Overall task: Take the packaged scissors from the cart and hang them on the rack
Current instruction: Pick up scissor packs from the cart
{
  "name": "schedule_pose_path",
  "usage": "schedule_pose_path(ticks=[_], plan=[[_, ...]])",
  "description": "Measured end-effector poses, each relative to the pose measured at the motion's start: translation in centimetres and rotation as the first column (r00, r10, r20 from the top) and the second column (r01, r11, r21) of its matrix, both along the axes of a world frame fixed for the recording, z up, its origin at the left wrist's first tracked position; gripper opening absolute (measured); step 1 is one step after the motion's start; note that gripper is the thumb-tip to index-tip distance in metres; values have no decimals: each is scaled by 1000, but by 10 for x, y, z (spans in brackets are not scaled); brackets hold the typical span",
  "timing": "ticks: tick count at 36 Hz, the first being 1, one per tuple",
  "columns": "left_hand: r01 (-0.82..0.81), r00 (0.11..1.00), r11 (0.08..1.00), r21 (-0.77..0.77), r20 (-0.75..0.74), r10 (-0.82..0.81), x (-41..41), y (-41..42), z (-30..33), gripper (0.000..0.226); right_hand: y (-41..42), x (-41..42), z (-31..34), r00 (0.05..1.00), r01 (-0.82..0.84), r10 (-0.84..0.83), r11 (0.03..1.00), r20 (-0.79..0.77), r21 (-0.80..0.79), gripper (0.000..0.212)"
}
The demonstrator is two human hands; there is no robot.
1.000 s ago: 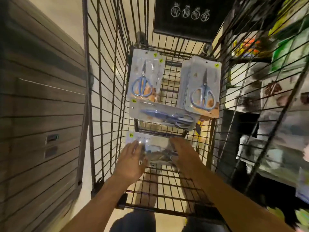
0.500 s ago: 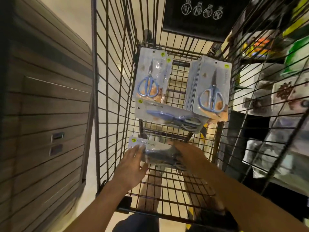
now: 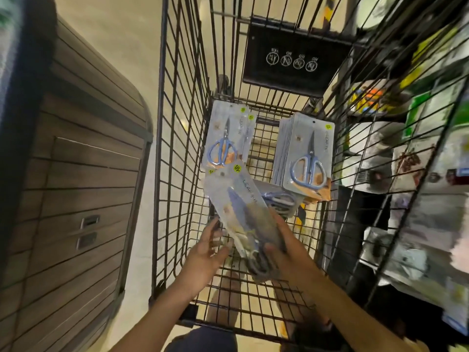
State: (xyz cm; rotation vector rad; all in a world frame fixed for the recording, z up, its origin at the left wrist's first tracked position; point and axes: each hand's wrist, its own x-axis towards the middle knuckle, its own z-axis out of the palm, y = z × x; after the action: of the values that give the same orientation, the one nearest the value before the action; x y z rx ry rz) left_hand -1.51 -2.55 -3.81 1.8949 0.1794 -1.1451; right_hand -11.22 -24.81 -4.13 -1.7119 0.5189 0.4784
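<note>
A pack of blue-handled scissors (image 3: 241, 201) in clear and white card packaging is tilted up inside the black wire cart (image 3: 177, 148). My right hand (image 3: 286, 252) grips its lower end, apparently over a small stack of packs. My left hand (image 3: 205, 252) is beside its lower left edge, fingers spread, touching or nearly touching it. More scissor packs stand at the cart's far end: one group on the left (image 3: 225, 138), a thicker stack on the right (image 3: 307, 156). Another pack (image 3: 279, 199) lies flat between them.
A brown slatted cabinet (image 3: 76, 186) stands close on the left of the cart. On the right, blurred shelves with packaged goods (image 3: 418, 174) show through the cart's wire side. A black sign (image 3: 294, 57) hangs on the cart's far end. Beige floor lies beneath.
The pack that lay flat near the cart's floor has been lifted and tilted upright by my right hand. My left hand has slid from its top to its lower left side.
</note>
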Motion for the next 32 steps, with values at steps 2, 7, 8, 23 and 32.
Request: schedule_pose_path(ticks=[2,7,8,23,32], plan=[[-101,995,990,-97,-24,100,1,-8,5,71,7,5,7,997,73,-72,994,-19,77,77],[-305,952,907,-289,-73,297,4,-19,13,81,26,16,19,979,198,-184,954,-82,223,77],[-336,941,893,-301,-79,328,5,-20,14,82,30,17,19,980,195,-177,952,-95,237,78],[-403,903,899,-173,83,422,16,-6,33,97,-11,68,-3,983,-183,178,906,-49,-381,80],[-385,905,892,-238,95,415,13,-3,31,97,-5,97,-38,865,-420,474,502,-166,-756,104]])
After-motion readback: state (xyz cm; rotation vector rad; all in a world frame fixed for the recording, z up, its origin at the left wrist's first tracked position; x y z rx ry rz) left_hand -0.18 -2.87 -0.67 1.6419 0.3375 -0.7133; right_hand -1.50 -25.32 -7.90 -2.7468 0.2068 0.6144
